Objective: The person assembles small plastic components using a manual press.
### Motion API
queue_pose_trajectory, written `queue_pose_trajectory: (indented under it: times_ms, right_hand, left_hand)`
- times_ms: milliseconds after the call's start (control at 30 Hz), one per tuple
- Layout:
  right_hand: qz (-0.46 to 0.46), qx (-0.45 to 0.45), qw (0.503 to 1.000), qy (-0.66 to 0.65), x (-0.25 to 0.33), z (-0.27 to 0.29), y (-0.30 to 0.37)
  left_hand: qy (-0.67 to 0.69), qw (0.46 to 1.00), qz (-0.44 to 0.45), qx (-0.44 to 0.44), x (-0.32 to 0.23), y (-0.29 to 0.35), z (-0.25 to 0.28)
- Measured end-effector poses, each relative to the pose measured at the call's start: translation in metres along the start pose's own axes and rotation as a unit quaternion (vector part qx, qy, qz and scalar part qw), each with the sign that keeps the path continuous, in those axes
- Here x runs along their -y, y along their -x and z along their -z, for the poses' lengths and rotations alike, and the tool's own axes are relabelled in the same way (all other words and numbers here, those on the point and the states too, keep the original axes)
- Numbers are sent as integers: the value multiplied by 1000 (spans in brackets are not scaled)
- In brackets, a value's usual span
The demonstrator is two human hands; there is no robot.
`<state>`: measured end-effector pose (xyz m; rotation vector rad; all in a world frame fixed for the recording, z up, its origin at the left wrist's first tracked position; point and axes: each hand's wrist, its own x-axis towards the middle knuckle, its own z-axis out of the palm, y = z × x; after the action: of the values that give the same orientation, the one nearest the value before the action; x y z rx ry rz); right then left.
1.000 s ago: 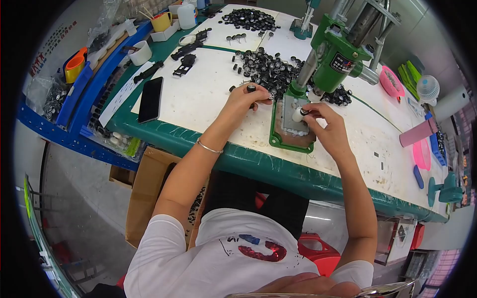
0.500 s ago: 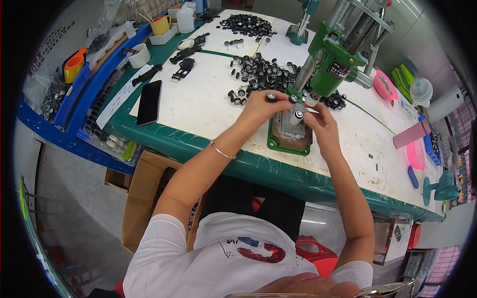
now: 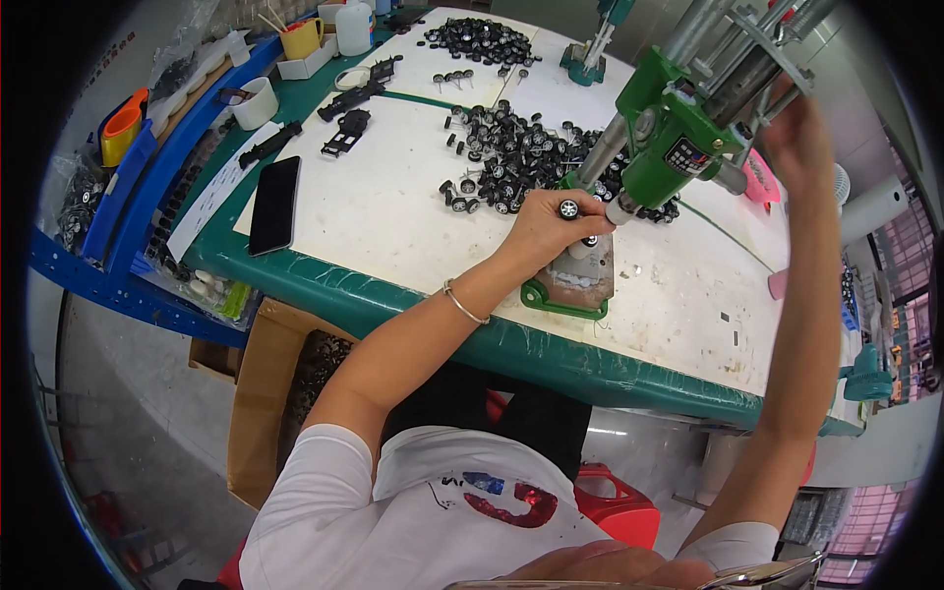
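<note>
A workshop, shown by a green metal bench press (image 3: 661, 169), heaped small black wheels with silver hubs (image 3: 511, 157) and a green-edged white worktop (image 3: 393, 202).

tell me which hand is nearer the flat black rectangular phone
Left. The left hand is low at the green metal press, right of the phone; the right hand is raised beside the press's upper part, farther right.

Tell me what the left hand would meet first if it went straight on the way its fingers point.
The left hand would probably first meet the pale silvery cylindrical tip below the green metal press head; depth is unclear, so the two may already touch.
</note>
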<state>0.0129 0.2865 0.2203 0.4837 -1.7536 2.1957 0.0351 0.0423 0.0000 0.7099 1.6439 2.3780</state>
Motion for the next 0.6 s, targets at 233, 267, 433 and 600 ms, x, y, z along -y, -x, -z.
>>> queue_pose_trajectory:
  times_ms: [233,267,433,600]
  right_hand:
    - [66,-81,987,119,9,34,-76]
    - [121,-61,990,43,-9,-47,-38]
    - [104,90,990,-4,16,0,-40]
    - [229,-287,926,92,15,-102,9]
  left_hand:
    - [5,1000,7,28,-5,-5,-6]
    - [-7,1000,2,8,-3,-1,6]
    - [-27,999,11,17,-6,-2,-1]
    - [-26,1000,-5,13,-5,1,1]
